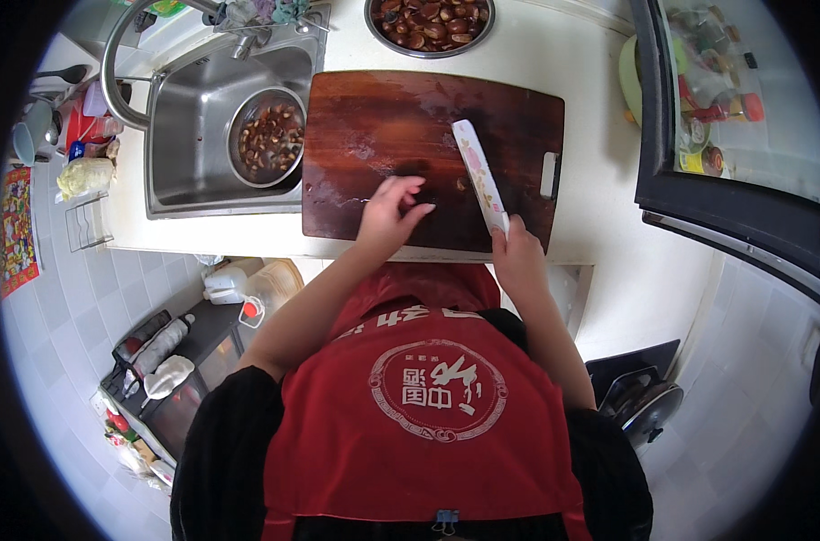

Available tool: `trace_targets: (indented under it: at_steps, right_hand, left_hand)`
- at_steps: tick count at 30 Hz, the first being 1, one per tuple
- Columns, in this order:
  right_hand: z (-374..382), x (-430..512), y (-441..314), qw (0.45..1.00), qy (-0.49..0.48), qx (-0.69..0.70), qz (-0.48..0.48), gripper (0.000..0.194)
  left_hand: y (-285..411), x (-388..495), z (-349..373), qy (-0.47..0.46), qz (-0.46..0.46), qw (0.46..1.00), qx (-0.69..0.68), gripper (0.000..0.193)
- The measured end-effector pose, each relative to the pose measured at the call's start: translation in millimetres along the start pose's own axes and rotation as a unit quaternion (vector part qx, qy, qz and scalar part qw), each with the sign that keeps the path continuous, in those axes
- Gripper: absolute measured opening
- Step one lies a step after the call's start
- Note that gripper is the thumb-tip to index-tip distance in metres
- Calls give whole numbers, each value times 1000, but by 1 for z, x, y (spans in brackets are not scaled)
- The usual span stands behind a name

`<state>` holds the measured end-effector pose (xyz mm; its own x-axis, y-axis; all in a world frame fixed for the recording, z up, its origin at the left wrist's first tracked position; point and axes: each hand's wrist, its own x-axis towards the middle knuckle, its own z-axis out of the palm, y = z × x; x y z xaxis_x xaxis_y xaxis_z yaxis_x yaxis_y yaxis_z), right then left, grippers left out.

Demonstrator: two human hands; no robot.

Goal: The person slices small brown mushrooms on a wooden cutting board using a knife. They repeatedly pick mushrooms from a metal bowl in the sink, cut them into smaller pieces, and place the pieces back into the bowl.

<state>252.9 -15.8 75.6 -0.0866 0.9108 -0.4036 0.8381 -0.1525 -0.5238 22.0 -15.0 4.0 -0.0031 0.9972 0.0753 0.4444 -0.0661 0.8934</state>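
Observation:
A kitchen knife (476,166) with a white, flower-printed blade is in my right hand (520,253), which grips its handle at the near edge of a dark wooden cutting board (383,108). The blade slants up and to the left over the board's right half. Just left of the blade lies a small brown piece (461,183), perhaps chestnut. My left hand (391,211) hovers over the board's near part, thumb and fingers apart, with nothing visible between them. Beyond the board stands a metal bowl (410,51) of brown chestnuts, some showing cuts.
In the sink (187,135) at left, a metal bowl (233,145) holds chestnuts in water beneath a curved faucet (112,74). A dark-framed open window (728,223) juts in at the right. Near it is a green basin (630,81). Pan lids (653,412) stand low at right.

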Motion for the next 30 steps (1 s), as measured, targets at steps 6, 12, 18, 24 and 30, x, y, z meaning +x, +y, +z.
trace_targets:
  at_steps: [6, 12, 18, 24, 30]
  right_hand:
    - [0, -9, 17, 995, 59, 82, 14, 26]
    - [-5, -33, 30, 989, 91, 108, 36, 28]
    - [-14, -39, 29, 982, 110, 148, 50, 28]
    - [-19, -26, 13, 981, 112, 152, -42, 26]
    - [-11, -21, 8, 974, 122, 165, -97, 24]
  left_hand:
    - [14, 34, 52, -66, 55, 988, 127, 42]
    - [31, 50, 34, -86, -40, 988, -121, 32]
    - [153, 51, -63, -50, 89, 965, -243, 29]
    - [188, 36, -98, -64, 173, 953, -242, 35]
    - [207, 23, -107, -49, 165, 948, -267, 24]
